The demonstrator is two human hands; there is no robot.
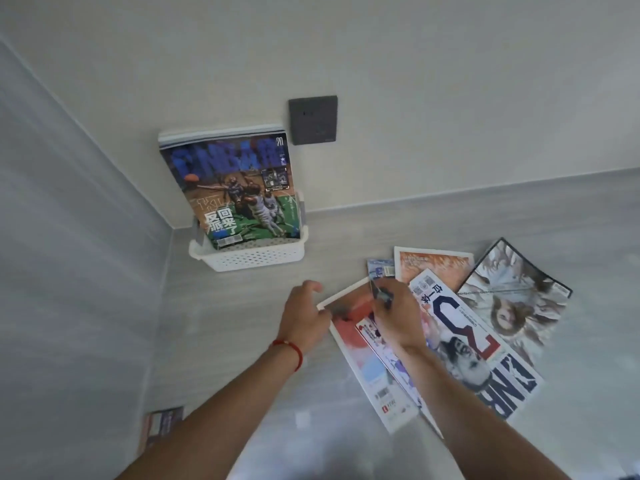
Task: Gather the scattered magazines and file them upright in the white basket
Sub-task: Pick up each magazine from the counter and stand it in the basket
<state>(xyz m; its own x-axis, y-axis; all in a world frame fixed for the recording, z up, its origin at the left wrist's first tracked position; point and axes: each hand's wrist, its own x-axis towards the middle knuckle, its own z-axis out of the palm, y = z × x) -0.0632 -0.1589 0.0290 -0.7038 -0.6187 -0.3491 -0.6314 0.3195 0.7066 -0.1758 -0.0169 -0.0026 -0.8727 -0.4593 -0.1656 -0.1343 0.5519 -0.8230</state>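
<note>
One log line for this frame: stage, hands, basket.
stage: gathering | left hand: on red magazine edge | right hand: pinching small magazine | basket: magazines upright

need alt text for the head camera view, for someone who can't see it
Two bare hands, left hand and right hand, reach into a fan of magazines lying on a grey counter. Behind, a white basket against the wall holds magazines upright, a basketball magazine in front.

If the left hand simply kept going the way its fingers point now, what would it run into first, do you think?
The left hand points up the counter toward the white basket. Only bare counter shows between them, so the basket's front wall would probably come first, though depth is hard to judge in this wide view.
</note>
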